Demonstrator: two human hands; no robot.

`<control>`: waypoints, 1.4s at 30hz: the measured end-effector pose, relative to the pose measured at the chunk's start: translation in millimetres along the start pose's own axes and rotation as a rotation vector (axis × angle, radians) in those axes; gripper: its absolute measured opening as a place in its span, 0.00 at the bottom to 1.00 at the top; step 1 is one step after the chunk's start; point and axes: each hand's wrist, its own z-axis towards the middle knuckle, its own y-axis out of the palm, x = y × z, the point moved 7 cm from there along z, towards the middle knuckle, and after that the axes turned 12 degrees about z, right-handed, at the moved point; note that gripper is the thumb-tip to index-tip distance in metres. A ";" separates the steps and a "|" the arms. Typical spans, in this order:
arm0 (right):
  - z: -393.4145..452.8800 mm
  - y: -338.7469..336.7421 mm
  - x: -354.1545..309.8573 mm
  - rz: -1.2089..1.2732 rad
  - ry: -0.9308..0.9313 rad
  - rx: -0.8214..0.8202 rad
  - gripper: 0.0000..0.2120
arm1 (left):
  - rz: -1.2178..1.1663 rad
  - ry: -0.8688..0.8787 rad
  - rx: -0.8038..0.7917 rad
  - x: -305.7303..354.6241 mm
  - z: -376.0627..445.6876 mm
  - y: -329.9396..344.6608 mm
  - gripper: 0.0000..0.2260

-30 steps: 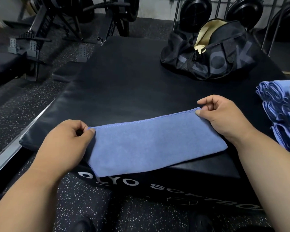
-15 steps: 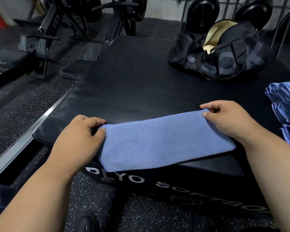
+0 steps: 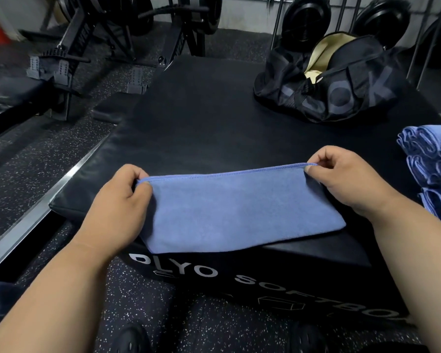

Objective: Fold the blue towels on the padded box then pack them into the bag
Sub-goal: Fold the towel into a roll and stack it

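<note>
Vs. earlier frame: far edge of blue towel [image 3: 239,210] now lifted slightly off padded box [image 3: 201,118]; before it lay flat. Left hand [image 3: 117,207] fingers pinch far-left corner, right hand [image 3: 346,182] fingers pinch far-right corner. Towel spans lower centre between hands. Folded towels [image 3: 430,169] at right edge; bag [image 3: 341,85] upper right, open.

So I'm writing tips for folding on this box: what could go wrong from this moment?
1. The towel lies at the near edge of the padded box, with one corner hanging over the front; it could slide off when released.
2. The left hand and right hand pinch only the far corners, so the next fold may come out skewed.
3. The bag sits at the far corner, so a loosely folded towel might come undone on the way there.
</note>
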 end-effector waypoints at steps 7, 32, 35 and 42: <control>-18.4 -7.4 -30.1 0.663 -0.040 -0.098 0.12 | -0.502 -0.035 0.032 6.7 -12.1 -12.4 0.06; -14.0 -56.7 -9.5 -0.090 -0.150 0.233 0.19 | 0.129 -0.105 -0.019 77.4 2.1 31.2 0.31; -25.3 7.1 -24.1 -0.224 -0.319 -0.092 0.24 | 0.258 0.268 0.008 134.7 -21.7 58.6 0.26; -37.6 45.0 14.7 -0.592 -0.199 -0.328 0.30 | 0.712 0.283 -0.365 137.6 -63.6 133.3 0.33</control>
